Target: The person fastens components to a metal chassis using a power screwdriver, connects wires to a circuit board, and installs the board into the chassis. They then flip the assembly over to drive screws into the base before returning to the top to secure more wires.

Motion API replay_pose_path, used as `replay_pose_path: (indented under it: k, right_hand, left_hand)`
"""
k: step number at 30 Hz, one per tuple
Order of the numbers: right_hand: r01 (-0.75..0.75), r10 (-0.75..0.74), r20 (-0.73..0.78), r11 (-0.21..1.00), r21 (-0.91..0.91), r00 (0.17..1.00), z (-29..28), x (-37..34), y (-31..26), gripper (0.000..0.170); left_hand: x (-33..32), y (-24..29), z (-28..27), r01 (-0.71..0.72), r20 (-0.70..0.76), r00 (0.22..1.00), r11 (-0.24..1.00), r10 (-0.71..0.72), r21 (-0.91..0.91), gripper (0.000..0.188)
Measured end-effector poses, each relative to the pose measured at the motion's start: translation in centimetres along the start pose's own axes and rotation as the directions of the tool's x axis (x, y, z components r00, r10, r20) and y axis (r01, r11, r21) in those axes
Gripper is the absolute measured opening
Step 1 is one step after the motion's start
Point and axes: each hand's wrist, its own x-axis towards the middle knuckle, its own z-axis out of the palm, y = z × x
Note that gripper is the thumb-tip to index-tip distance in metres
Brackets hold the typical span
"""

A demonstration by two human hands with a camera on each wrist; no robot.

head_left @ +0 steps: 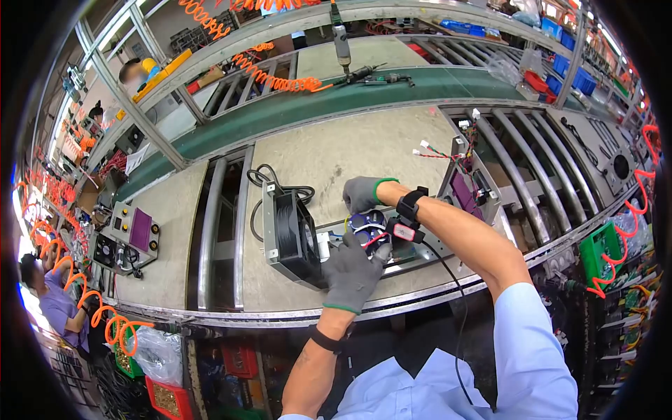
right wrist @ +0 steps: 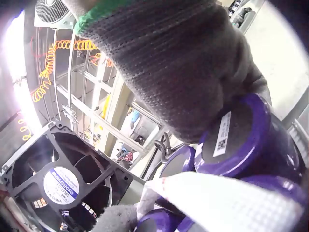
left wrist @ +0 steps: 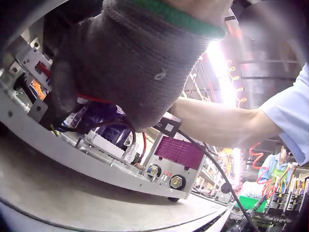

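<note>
Your left hand [head_left: 352,274] and right hand [head_left: 362,194] are close together at purple cylinders [right wrist: 239,140].
Left is near, right is far, black fan [head_left: 295,227] stands left; I cannot tell their grip.

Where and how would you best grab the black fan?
Probably by opposite outer sides of its square frame, coming from above. The fan stands upright at the end of the chassis, with its top edge exposed. Keep off the recessed middle around the hub. Purple cylinders crowd the inner face. Can't tell how it's fastened.
</note>
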Motion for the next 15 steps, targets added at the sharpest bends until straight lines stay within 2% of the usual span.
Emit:
replay_pose_path:
  k: [3,5,7,8,9,10,12,13,14,15]
  right_hand:
    - [0.012,-0.021,-0.077,0.993,-0.117,0.997,0.0,-0.5,-0.4,0.031]
    - [-0.074,0.052,-0.163,0.988,-0.133,0.985,0.1,-0.8,-0.3,0.029]
    - [-0.171,0.121,-0.271,0.971,-0.169,0.955,-0.3,-2.4,-1.1,0.026]
    - [-0.114,0.076,-0.403,0.991,-0.070,0.912,-0.2,-3.7,-1.0,0.026]
    - [-0.042,0.044,-0.529,0.999,0.016,0.847,-0.3,-6.0,-1.9,0.025]
    - [0.043,0.024,-0.648,0.995,0.088,0.762,-0.3,-8.3,-2.8,0.025]
    - [0.265,-0.036,-0.791,0.950,0.162,0.610,1.8,-13.0,-4.0,0.024]
    - [0.304,-0.065,-0.791,0.940,0.156,0.608,3.1,-15.8,-4.7,0.023]
    - [0.341,-0.094,-0.793,0.928,0.149,0.602,4.5,-18.6,-5.1,0.021]
    - [0.382,-0.093,-0.769,0.901,0.206,0.633,6.0,-21.3,-5.2,0.020]
  left_hand:
    - [-0.2,-0.3,0.6,-0.048,-0.066,0.997,0.999,0.047,-0.011,0.069]
    - [-0.3,-0.2,0.4,-0.046,-0.067,0.997,0.999,0.047,0.004,0.071]
    - [-0.3,-0.5,1.2,-0.090,-0.197,0.976,0.995,0.095,0.036,0.074]
    - [-0.2,-0.7,1.8,-0.109,-0.260,0.958,0.993,0.118,0.050,0.076]
    - [0.0,-0.8,2.0,-0.117,-0.258,0.958,0.991,0.128,0.060,0.080]
    - [0.0,-0.8,1.8,-0.122,-0.217,0.969,0.992,0.122,0.013,0.080]
    - [0.0,-0.6,1.2,-0.122,-0.135,0.985,0.989,0.111,-0.082,0.080]
    - [-0.2,-0.4,0.8,-0.115,-0.106,0.988,0.993,0.112,-0.026,0.076]
    - [-0.3,-0.6,1.2,-0.173,-0.201,0.965,0.985,0.170,0.000,0.072]
    - [-0.6,-1.1,1.9,-0.229,-0.293,0.929,0.973,0.228,0.030,0.068]
